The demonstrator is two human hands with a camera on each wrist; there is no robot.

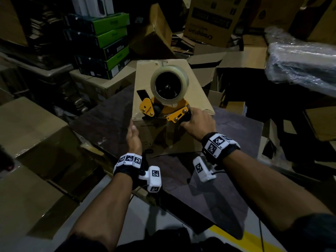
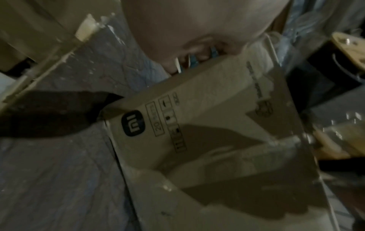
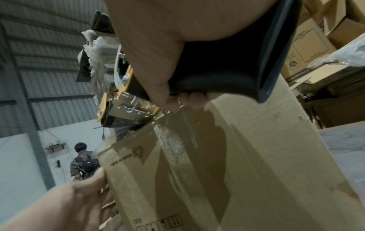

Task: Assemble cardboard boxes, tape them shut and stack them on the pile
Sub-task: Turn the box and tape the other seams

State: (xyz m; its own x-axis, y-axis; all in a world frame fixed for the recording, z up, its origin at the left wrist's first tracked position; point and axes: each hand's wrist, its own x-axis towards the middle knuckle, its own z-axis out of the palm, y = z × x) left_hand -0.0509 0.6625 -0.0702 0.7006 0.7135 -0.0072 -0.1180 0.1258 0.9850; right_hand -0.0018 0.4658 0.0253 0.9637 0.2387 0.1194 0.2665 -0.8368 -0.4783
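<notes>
A brown cardboard box [image 1: 143, 79] stands on a dark table [image 1: 109, 115]. On its top, at the near edge, sits a yellow tape dispenser [image 1: 179, 113] carrying a clear tape roll [image 1: 170, 84]. My right hand [image 1: 197, 122] grips the dispenser's black handle [image 3: 217, 70], fingers curled round it. Clear tape [image 3: 177, 140] runs down the box's near face [image 3: 247, 156]. My left hand [image 1: 133, 135] lies flat against the box's left side, seen too in the right wrist view as the left hand [image 3: 79, 200]. The left wrist view shows the palm [image 2: 197, 31] above the printed box face [image 2: 207, 109].
Stacked green-and-black cartons [image 1: 101, 42] stand behind on the left. Large cardboard boxes [image 1: 32, 124] crowd the left side, and a Crompton carton [image 1: 209, 20] lies at the back. A plastic-wrapped bundle [image 1: 300, 60] is at right. A person [image 3: 85, 164] stands far off.
</notes>
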